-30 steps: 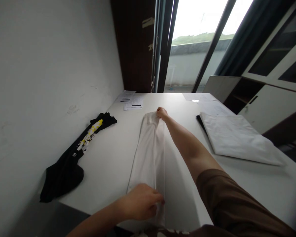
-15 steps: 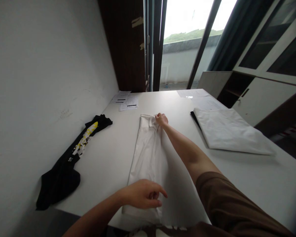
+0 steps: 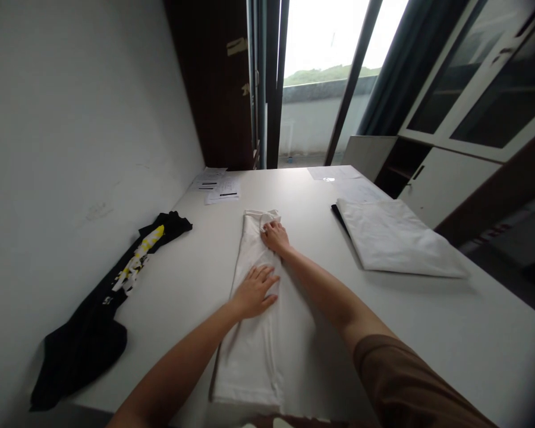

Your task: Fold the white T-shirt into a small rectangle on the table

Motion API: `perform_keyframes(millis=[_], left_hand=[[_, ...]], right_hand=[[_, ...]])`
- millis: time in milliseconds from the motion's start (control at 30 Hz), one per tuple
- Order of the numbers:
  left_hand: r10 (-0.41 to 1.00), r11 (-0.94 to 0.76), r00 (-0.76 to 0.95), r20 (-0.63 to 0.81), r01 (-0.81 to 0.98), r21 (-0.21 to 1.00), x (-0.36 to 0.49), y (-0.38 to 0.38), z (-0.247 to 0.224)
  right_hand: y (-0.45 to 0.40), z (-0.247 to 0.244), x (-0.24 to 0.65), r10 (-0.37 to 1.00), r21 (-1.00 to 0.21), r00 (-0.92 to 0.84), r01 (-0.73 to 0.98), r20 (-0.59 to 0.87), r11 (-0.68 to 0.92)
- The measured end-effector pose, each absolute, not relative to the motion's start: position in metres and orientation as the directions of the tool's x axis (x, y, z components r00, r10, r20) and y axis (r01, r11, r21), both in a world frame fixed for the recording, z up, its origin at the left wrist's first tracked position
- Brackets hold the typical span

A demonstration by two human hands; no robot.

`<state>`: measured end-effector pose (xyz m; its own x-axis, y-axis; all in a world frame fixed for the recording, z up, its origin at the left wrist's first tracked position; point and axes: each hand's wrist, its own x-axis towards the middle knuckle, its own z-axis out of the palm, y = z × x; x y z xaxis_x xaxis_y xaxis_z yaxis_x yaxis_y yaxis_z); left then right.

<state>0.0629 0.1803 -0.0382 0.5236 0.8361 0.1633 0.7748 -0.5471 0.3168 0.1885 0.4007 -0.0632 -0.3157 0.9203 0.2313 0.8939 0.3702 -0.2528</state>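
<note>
A white T-shirt (image 3: 249, 362) lies folded into a long narrow strip, its neckline at the far end and its hem at the near end. My left hand (image 3: 254, 291) rests on the middle of it, open, with fingers spread over the cloth. Further along, beside the neckline, my right hand (image 3: 275, 236) presses on the fabric. Its fingers look laid on the cloth rather than closed round it. Small creases run along the strip near both hands.
A black garment with a yellow and white print (image 3: 93, 321) lies along the left wall. On the right of the white table (image 3: 321, 356) is a folded white cloth (image 3: 396, 238) with a dark edge under it. Papers (image 3: 220, 189) lie at the far left, with more sheets (image 3: 339, 175) at the far right.
My right hand has brought the shirt's raised right side over to the left and down onto the strip. My left hand has moved forward and flattened onto the cloth.
</note>
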Motion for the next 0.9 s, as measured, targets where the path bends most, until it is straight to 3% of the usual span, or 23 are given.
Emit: perform_keyframes(millis=[133, 333, 500, 667, 800, 900], left_hand=[[0.816, -0.573, 0.565, 0.118, 0.766, 0.292, 0.067, 0.170, -0.043], [0.815, -0.567, 0.568, 0.111, 0.744, 0.353, 0.061, 0.168, -0.033], [0.845, -0.524, 0.524, 0.107, 0.769, 0.366, 0.054, 0.170, -0.029], [0.770, -0.623, 0.630, 0.098, 0.711, 0.326, 0.071, 0.157, -0.028], [0.687, -0.707, 0.720, 0.092, 0.635, 0.311, 0.085, 0.143, -0.023], [0.661, -0.728, 0.745, 0.091, 0.608, 0.316, 0.087, 0.137, -0.022]], right_hand=[[0.415, -0.066, 0.191, 0.902, -0.241, -0.398, 0.871, 0.166, 0.428], [0.434, -0.069, 0.192, 0.912, -0.255, -0.405, 0.877, 0.062, 0.407], [0.447, -0.067, 0.198, 0.924, -0.256, -0.376, 0.888, 0.070, 0.381], [0.453, -0.056, 0.204, 0.930, -0.232, -0.335, 0.902, 0.153, 0.363], [0.440, -0.050, 0.204, 0.836, -0.197, -0.489, 0.820, 0.250, 0.538], [0.419, -0.052, 0.210, 0.741, -0.256, -0.627, 0.696, 0.240, 0.672]])
